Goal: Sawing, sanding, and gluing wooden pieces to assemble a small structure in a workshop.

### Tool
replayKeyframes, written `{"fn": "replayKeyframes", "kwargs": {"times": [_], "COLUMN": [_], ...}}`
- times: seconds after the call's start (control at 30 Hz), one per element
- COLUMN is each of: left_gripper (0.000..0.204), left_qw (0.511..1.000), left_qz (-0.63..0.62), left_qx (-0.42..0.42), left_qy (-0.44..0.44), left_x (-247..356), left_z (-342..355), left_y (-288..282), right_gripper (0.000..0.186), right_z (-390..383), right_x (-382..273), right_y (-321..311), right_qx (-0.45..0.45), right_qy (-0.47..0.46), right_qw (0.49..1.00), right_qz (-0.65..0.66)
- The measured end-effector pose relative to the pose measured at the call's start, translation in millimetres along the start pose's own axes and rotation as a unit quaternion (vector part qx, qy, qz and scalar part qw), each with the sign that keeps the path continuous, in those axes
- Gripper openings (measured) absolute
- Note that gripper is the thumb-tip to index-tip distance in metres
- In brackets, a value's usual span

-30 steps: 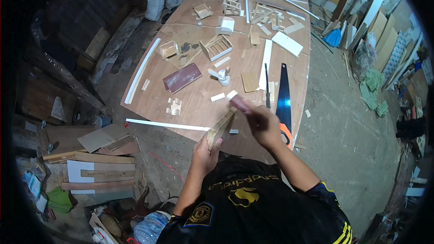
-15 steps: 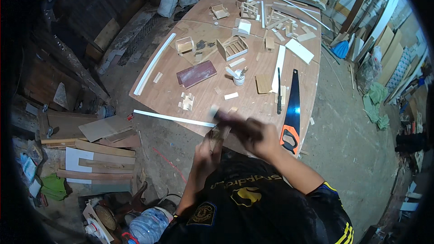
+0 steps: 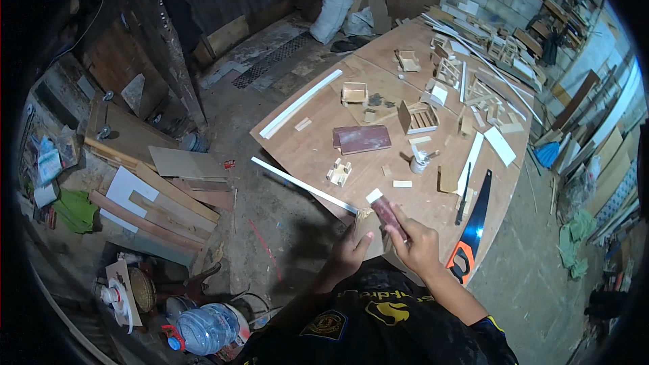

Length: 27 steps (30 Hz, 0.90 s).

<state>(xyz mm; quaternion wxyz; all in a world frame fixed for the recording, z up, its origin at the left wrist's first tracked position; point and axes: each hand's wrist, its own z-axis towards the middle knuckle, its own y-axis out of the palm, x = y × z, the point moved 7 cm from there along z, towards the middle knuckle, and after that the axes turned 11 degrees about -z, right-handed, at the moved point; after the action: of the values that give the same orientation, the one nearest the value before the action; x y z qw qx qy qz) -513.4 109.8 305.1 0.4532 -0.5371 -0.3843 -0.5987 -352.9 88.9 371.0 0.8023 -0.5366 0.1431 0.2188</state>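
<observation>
A person's left hand point(image 3: 348, 253) grips a small flat wooden piece point(image 3: 366, 224) from below, holding it at the near edge of a plywood table point(image 3: 318, 155). The right hand point(image 3: 419, 247), just beside it, clasps a reddish-brown sanding block point(image 3: 389, 214) pressed against that piece's upper right side.

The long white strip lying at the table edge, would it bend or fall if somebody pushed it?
The white strip looks long and thin, so it would probably flex when lifted by one end. It lies right along the table edge, so a small push could likely slide it off. It seems light.
</observation>
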Motion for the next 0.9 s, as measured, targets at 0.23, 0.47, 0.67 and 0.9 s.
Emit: {"fn": "replayKeyframes", "kwargs": {"times": [0.23,0.47,0.67,0.9], "left_gripper": [0.035,0.036,0.035,0.041], "left_qw": [0.996,0.996,0.985,0.976], "left_qz": [-0.05,-0.076,-0.158,-0.104], "left_qx": [0.028,0.024,0.034,0.034], "left_qy": [-0.062,-0.038,-0.069,-0.187], "left_x": [-28,-22,-32,-53], "left_z": [-7,4,6,11], "left_y": [-26,-40,-37,-19], "right_gripper": [0.045,0.044,0.039,0.053], "right_z": [5,11,-2,-14], "right_x": [-4,17,32,69], "right_y": [21,28,31,7], "right_qx": [-0.03,-0.047,-0.135,-0.081], "right_qy": [0.022,0.084,0.27,0.28], "right_qw": [0.999,0.993,0.802,0.794], "right_qz": [-0.005,0.065,0.515,0.534]}}
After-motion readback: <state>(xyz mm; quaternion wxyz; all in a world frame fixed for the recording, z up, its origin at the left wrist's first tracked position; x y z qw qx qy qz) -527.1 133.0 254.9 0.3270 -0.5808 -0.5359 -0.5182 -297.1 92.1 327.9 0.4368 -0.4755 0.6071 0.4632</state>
